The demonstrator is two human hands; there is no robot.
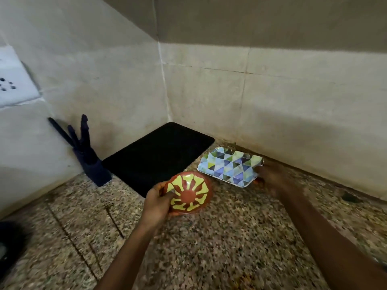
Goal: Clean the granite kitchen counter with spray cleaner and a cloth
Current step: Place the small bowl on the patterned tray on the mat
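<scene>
Leftmost, against the wall tiles, a dark blue knife block (pixel 94 167) stands on the speckled granite table (pixel 219 243) with several dark handles sticking up. Just right of the knife block lies a black rectangular mat (pixel 159 155), pushed into the corner where the two walls meet. Right of the knife block and nearer the camera, the left hand (pixel 156 203) holds a red-brown bowl (pixel 189 194) with a yellow-green ray pattern, turned bottom-up and lifted off the table; its fingers (pixel 167 194) curl around the bowl's rim. Further right of the knife block, a small rectangular tray (pixel 229 166) with blue and green triangles sits by the back wall, beside the mat. The right hand (pixel 272 178) grips the tray's right end, blurred, fingers closed on its edge.
</scene>
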